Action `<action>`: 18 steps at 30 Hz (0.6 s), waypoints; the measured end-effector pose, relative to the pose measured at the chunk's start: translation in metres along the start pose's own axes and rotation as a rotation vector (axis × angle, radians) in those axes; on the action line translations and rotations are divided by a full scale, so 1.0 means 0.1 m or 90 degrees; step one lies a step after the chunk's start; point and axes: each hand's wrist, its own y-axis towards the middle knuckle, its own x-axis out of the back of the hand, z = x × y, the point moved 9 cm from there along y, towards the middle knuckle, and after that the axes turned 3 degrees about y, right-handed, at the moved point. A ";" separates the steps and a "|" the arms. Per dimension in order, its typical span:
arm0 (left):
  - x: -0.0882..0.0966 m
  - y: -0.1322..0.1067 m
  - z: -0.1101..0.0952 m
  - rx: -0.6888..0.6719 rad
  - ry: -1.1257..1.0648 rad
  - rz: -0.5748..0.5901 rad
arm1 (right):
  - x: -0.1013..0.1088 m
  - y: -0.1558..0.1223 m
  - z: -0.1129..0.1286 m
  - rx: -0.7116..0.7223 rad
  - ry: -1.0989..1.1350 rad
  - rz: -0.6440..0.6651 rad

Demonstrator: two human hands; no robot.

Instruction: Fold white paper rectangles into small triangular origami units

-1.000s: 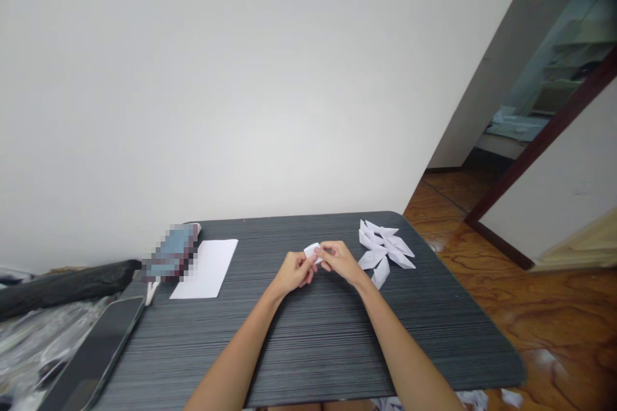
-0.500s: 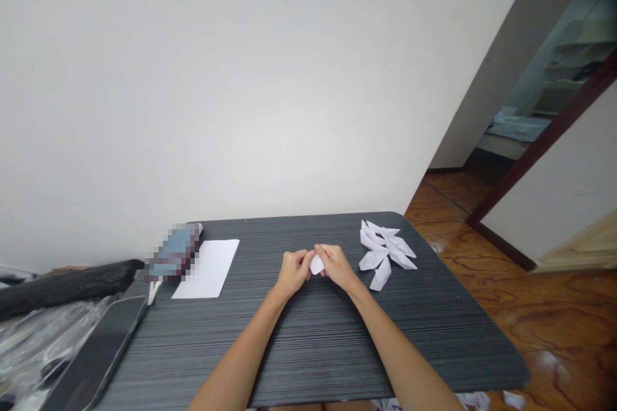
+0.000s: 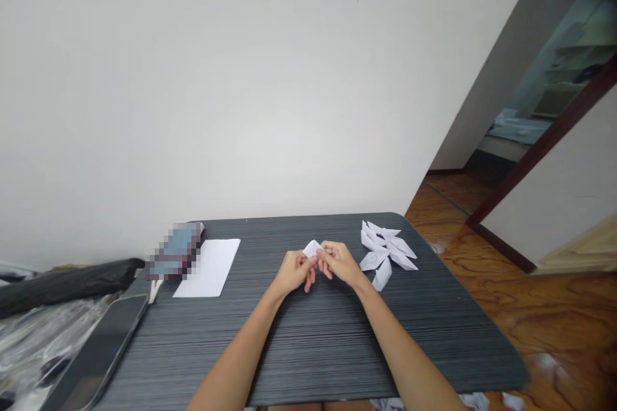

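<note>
Over the middle of the dark table, a small folded piece of white paper [image 3: 313, 247] is pinched between both hands. My left hand [image 3: 293, 271] grips its left side with thumb and fingertips. On the right side, my right hand [image 3: 337, 261] holds it the same way, the two hands almost touching. The paper's peaked top edge points away from me; its lower part is hidden by the fingers. To the right of my right hand lies a cluster of folded white paper pieces [image 3: 380, 243], pointed and overlapping.
Flat white paper sheets [image 3: 212, 270] lie on the table [image 3: 289, 359] at the left, partly under a blurred-out object [image 3: 176, 250]. A tablet or large phone [image 3: 96, 353] rests at the left edge. White paper scraps [image 3: 475, 401] are on the floor beyond the front edge.
The folded paper has turned in my fingers, so its peak now shows above the fingertips. Both hands have shifted slightly, with some lower fingers loosened.
</note>
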 end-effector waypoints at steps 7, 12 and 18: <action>0.26 -0.05 -0.16 -0.100 0.281 -0.188 | 0.03 0.01 -0.06 0.012 -0.125 -0.009; 0.29 -0.18 -0.38 -0.260 0.475 -0.328 | 0.00 -0.01 0.01 0.065 -0.212 -0.030; 0.18 -0.16 -0.36 -0.285 0.562 -0.293 | -0.04 -0.03 0.09 0.070 -0.157 -0.058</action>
